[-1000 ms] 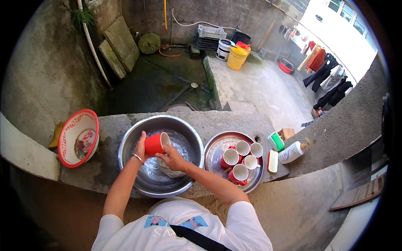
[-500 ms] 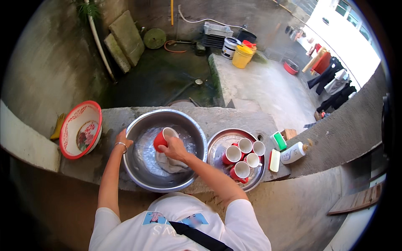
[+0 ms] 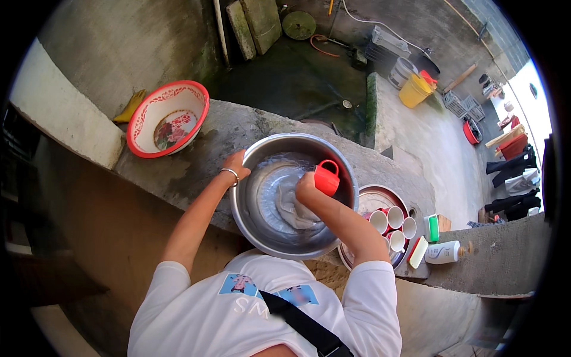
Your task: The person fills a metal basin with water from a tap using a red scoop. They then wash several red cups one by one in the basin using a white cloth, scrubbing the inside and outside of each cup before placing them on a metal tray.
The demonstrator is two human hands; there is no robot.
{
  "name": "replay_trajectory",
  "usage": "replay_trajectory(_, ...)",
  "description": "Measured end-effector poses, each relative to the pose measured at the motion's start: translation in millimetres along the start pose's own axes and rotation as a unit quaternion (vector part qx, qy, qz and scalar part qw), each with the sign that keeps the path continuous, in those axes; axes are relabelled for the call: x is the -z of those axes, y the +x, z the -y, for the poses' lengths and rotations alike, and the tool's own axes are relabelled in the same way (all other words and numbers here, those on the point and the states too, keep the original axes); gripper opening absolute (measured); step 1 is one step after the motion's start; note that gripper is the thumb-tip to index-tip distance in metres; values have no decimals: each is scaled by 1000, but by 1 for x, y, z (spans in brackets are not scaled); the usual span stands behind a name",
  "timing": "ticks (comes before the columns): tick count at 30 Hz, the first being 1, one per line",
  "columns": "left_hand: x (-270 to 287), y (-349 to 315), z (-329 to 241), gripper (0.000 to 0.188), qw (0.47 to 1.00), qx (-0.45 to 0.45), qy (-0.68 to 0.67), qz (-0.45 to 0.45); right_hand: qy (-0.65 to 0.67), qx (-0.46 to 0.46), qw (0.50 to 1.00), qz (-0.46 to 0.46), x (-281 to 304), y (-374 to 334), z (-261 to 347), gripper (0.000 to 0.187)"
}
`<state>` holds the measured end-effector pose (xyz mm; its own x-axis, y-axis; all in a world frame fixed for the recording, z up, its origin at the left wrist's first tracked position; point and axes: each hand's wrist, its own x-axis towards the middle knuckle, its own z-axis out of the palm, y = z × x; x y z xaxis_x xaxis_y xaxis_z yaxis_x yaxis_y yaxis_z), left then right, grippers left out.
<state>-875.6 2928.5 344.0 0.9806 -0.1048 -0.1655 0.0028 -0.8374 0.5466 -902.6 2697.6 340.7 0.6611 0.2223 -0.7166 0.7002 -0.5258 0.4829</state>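
Observation:
A large metal basin (image 3: pixel 262 244) stands on the concrete ledge before me, with water in it. My left hand (image 3: pixel 235 163) grips its left rim, fingers over the edge. Over the right part of the basin, my right hand (image 3: pixel 306 189) is closed on a red mug (image 3: pixel 326 181). The mug is tilted, and its handle points to the far side. Beneath that hand a pale wet cloth (image 3: pixel 291 208) lies in the water. To the right, several red mugs (image 3: pixel 378 222) with white insides stand on a round metal tray (image 3: pixel 375 189), partly behind my right forearm.
A red-rimmed enamel bowl (image 3: pixel 138 143) sits tilted at the ledge's left, by a yellow glove (image 3: pixel 129 107). Right of the tray are a green-and-white brush (image 3: pixel 433 228), a yellowish block (image 3: pixel 418 252) and a white bottle (image 3: pixel 442 252). A yellow bucket (image 3: pixel 415 92) stands beyond.
The view has swung left, so everything sits farther right in the picture. My right hand has brought the mug to the basin's right side and turned it; its handle now shows instead of its opening.

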Motion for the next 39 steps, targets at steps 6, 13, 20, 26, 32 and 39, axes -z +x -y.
replay_trajectory(6, -5, -2, -10, 60, 1000, -9, 23, -16, 14, -51, 998, -16, -40, 86, 23, 32)
replay_trajectory(13, 1, -35, -48, 48, 930, -247, -32, -270, 59, 52, 945, -317, 37, 28, 31, 22)
replay_trajectory(20, -24, -31, -45, 35, 852, -55, -501, -141, 465, -88, 723, -503, 55, -35, 40, 9)
replay_trajectory(26, -9, -35, -75, 35, 820, -128, -550, -97, 892, -11, 122, -435, 77, -58, 31, 22)
replay_trajectory(32, -6, -22, -75, 36, 788, 66, -596, 141, 632, 83, 544, -545, 6, -57, 38, 26)
replay_trajectory(39, 6, -38, -98, 40, 727, 134, -656, 152, 715, 123, 494, -479, 2, -63, 29, 32)
